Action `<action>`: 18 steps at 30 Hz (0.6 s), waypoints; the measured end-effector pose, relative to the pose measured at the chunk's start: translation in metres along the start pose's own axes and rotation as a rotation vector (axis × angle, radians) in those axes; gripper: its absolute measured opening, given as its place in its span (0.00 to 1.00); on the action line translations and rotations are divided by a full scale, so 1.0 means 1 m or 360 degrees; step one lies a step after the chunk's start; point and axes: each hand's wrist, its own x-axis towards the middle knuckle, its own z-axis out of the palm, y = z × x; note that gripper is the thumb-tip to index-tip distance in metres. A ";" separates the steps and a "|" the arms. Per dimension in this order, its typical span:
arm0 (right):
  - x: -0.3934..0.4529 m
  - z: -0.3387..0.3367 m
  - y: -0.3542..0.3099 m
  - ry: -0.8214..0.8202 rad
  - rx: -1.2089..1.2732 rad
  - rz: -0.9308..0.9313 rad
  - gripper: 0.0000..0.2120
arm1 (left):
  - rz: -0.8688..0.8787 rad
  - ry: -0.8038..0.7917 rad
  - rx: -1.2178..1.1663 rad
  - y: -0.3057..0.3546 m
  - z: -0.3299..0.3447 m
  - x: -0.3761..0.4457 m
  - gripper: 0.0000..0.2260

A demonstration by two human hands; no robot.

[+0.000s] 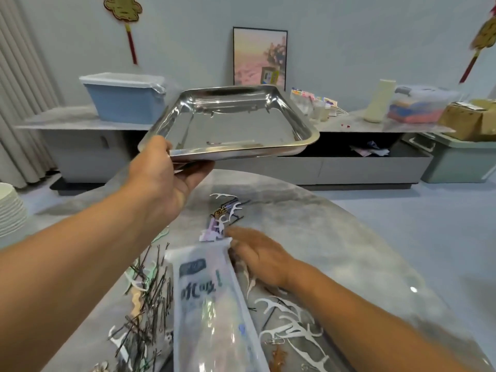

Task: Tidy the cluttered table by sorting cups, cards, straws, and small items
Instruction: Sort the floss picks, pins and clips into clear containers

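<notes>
Looks like a living room at home, honestly; far wall has a long low grey media cabinet [316, 167] with a framed sunset-pink picture [259, 56] leaning on it; red-tasselled gold paper ornament [124, 12] hangs far left, pleated pale curtain [18, 89] at the left edge; blue plastic storage bin [126, 103] and brown cardboard box [467, 118] on top; round grey marble-look table [335, 237] sits near.

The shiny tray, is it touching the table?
Apart. The head view shows the left hand holding the metal tray up in the air, well above the table.
</notes>
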 end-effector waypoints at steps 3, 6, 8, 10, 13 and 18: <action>-0.008 0.008 -0.010 -0.0007 0.0329 0.0085 0.22 | 0.0003 -0.0018 0.0025 0.012 0.002 0.003 0.07; 0.000 -0.008 0.005 0.0390 0.0580 0.0290 0.22 | -0.0001 -0.0033 0.0013 0.022 0.002 0.009 0.08; 0.020 -0.021 0.023 0.0556 0.0510 0.0375 0.27 | -0.0002 -0.0071 -0.0009 0.026 0.002 0.013 0.07; 0.049 -0.027 0.038 0.0559 0.0445 0.0443 0.27 | 0.0007 -0.0107 -0.0029 0.028 0.001 0.020 0.07; 0.094 -0.027 0.049 0.0476 0.0297 0.0517 0.28 | -0.0009 -0.0155 -0.0054 0.028 -0.003 0.032 0.11; 0.147 -0.015 0.051 0.0245 -0.0090 0.0460 0.25 | -0.0056 -0.0249 -0.0053 0.026 -0.011 0.049 0.12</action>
